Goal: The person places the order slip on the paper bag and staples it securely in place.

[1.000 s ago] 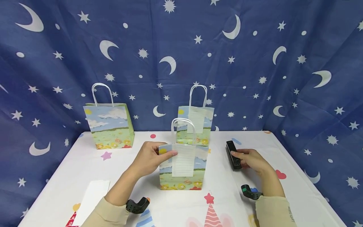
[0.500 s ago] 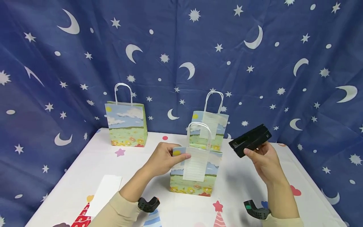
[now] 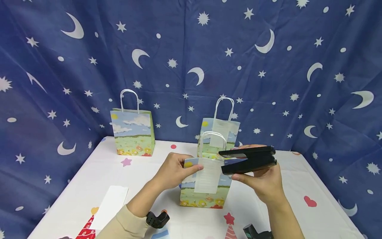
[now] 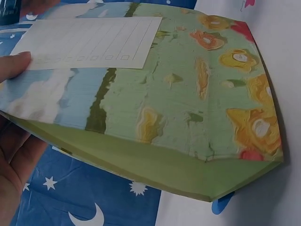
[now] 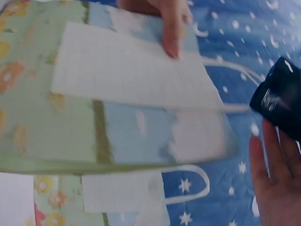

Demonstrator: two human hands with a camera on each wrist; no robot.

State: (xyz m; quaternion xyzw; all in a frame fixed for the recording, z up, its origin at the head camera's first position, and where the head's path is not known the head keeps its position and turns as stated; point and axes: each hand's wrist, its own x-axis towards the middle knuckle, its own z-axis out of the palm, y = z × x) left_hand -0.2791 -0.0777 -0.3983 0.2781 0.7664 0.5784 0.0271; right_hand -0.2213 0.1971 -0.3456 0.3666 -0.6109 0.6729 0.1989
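Left hand (image 3: pixel 176 169), yours: thumb in front, fingers behind, pinching the front bag (image 3: pixel 206 199) at the left part of its upper edge. The thumb also lies against the lined card (image 3: pixel 206 179).

Front bag, landmark for all that follows: paper, white-handled, printed with sky, meadow and flowers; held upright, light green inside its side fold. The lined card lies flat on its face, just below the handles, its own lower end above the printed flowers.

Right hand (image 3: pixel 264 186), yours: at the upper right of the front bag, clamped on a black stapler (image 3: pixel 258 159), thumb beneath.

Stapler: its two arms stand apart, mouth facing the front bag near the top right corner. You cannot tell whether they touch.

Rear bag (image 3: pixel 206 132): same print, directly behind the front bag and partly hidden by it; a second card (image 3: pixel 220 132) shows on its face.

Far bag (image 3: pixel 132 132): same print, upright, well to the left of the front bag and behind it.

White slip (image 3: pixel 110 205): flat on the tablecloth (image 3: pixel 253 212), left of the front bag and nearer you, partly covered by your beige sleeve (image 3: pixel 122 224).
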